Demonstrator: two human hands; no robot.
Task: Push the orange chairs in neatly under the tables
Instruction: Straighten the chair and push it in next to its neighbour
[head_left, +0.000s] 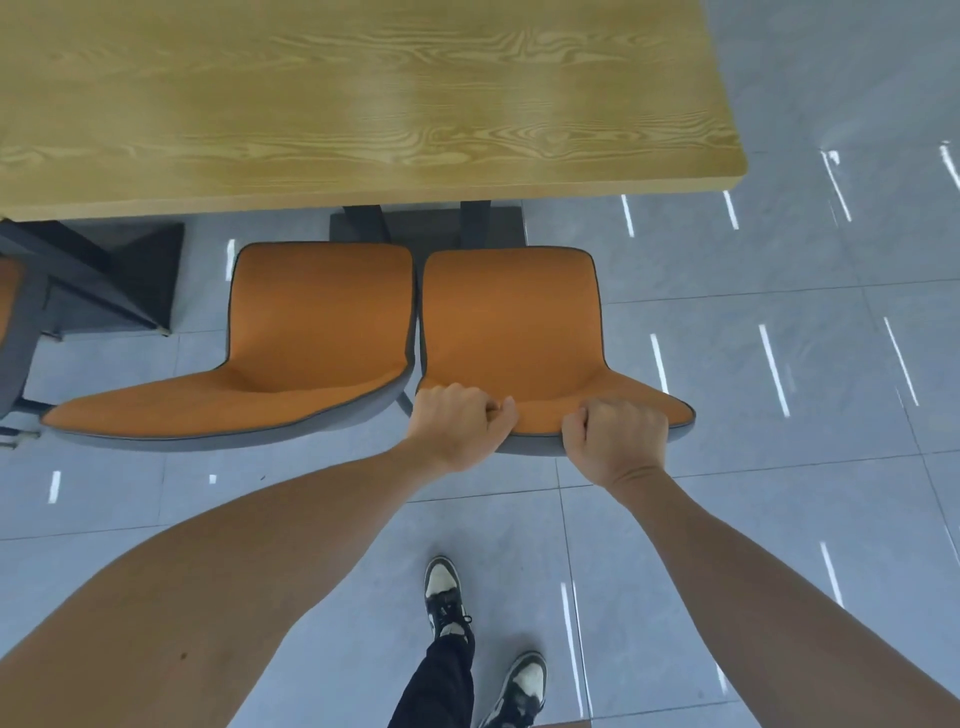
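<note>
Two orange chairs with grey edging stand side by side in front of a wooden table (363, 187). The right chair (511, 322) has its backrest top gripped by both my hands: my left hand (460, 428) holds the left part of the rim, my right hand (618, 439) the middle. The left chair (317, 322) stands free, touching or nearly touching the right one. Both seats lie just short of the table's near edge, not under it.
Dark table legs and a base plate (426, 223) stand behind the chairs. A third orange chair's edge (8, 296) and a dark frame (104, 275) show at the far left. My feet in black-and-white shoes (447, 597) stand on the grey tiled floor (779, 364).
</note>
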